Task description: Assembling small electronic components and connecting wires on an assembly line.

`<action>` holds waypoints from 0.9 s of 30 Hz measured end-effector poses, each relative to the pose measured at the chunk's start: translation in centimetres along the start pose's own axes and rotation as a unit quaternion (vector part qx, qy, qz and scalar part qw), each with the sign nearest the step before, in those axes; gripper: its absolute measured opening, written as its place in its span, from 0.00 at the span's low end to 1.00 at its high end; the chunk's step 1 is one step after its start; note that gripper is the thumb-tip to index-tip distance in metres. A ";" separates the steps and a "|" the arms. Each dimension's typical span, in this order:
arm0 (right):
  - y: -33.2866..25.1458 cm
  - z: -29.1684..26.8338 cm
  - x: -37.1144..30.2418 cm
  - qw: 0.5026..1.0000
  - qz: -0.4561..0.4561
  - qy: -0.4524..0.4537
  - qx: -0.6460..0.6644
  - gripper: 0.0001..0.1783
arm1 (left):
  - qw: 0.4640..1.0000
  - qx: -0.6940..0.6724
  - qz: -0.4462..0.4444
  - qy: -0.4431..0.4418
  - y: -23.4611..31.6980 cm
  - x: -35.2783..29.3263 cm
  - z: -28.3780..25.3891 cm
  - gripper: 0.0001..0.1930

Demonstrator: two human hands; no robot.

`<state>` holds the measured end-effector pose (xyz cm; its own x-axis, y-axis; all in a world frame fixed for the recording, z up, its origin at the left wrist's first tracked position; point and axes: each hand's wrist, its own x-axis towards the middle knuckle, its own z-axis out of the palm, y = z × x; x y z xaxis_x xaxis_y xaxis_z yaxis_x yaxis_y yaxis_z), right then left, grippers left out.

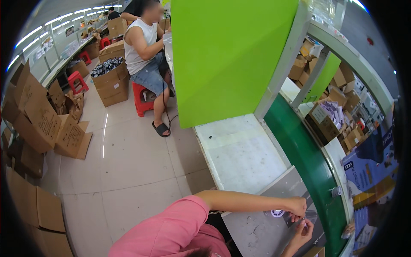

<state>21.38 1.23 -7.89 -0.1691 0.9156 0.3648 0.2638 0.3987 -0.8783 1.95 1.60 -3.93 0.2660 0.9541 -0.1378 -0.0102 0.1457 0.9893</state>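
Note:
Over a grey board (244, 233) on the bench, my two hands meet close together. My left hand (296, 207) reaches across from the pink sleeve, its fingers curled and pinched. Just below it is my right hand (303, 231), with thumb and fingertips drawn together against the left fingertips. Whatever lies between the fingers is too small to make out. A small round white part with a purplish ring (277, 213) rests on the board beside my left hand.
A green partition (231, 55) stands beyond the white bench top (239, 150). Alongside runs a green conveyor belt (295, 137), with cartons of parts (327, 120) past it. Open cardboard boxes (38, 115) stand left. A co-worker (147, 51) sits on a red stool (142, 100).

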 end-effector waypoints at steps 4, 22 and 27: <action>-0.3 0.1 -0.2 0.999 -0.024 0.020 -0.014 0.11 | 0.999 0.017 0.014 -0.026 -0.4 0.2 0.2 0.04; -0.3 -1.3 -0.6 0.996 0.043 -0.033 0.073 0.11 | 0.883 0.359 0.284 0.107 0.0 -1.1 2.4 0.05; -3.3 -0.2 -1.0 0.991 0.033 0.013 0.126 0.20 | 0.955 0.204 0.210 0.052 0.7 -1.0 0.3 0.08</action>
<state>20.88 -0.97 -5.33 -0.1344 0.9418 0.3080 0.0274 0.3143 -0.9489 1.91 0.64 -3.05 0.2231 0.9297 0.2930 0.2865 -0.3499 0.8919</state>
